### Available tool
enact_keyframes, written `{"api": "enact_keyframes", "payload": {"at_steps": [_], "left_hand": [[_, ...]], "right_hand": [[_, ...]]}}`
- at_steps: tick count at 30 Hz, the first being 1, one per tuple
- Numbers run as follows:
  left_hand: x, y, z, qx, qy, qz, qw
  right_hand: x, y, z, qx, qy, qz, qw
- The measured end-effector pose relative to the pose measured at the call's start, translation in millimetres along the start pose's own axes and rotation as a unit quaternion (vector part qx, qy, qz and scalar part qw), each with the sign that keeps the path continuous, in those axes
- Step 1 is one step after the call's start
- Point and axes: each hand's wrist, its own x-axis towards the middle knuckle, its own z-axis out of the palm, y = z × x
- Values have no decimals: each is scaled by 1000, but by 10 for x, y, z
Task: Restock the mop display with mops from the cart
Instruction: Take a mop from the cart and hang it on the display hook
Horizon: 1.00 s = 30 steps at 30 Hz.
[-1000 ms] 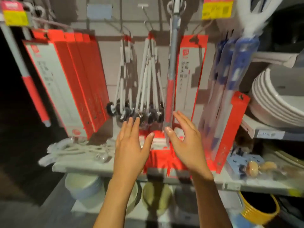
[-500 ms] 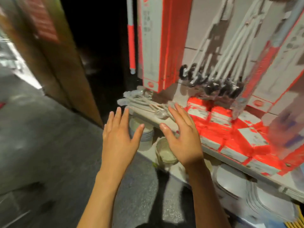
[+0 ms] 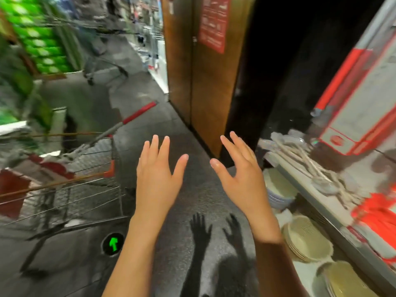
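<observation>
Red-gripped, a mop handle (image 3: 137, 113) juts from the wire cart (image 3: 85, 185) at the frame's left, likely angled up for easy reach. At centre, the left hand (image 3: 157, 181) and right hand (image 3: 242, 181) hover spread and empty. The mop display (image 3: 362, 108) fills the right edge.
</observation>
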Motion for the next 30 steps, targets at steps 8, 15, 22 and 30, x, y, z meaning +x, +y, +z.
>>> {"api": "enact_keyframes", "payload": {"at_steps": [8,15,22,30], "left_hand": [[579,-1258,-644,21,55,-96,994],[895,-1912,-753,4,75,-175,982],[1447,-2355,-687,26,101,-213,971],[2345,-2753,-601,-27,158,-268,950]], "right_hand": [[724,-683,1294,40,-84,-50,994],[1249,-912,1990,43,-150,-88,984],[1984,-935,2659,89,-211,-114,967],[3137,-1004,3334,139,-240,-168,946]]}}
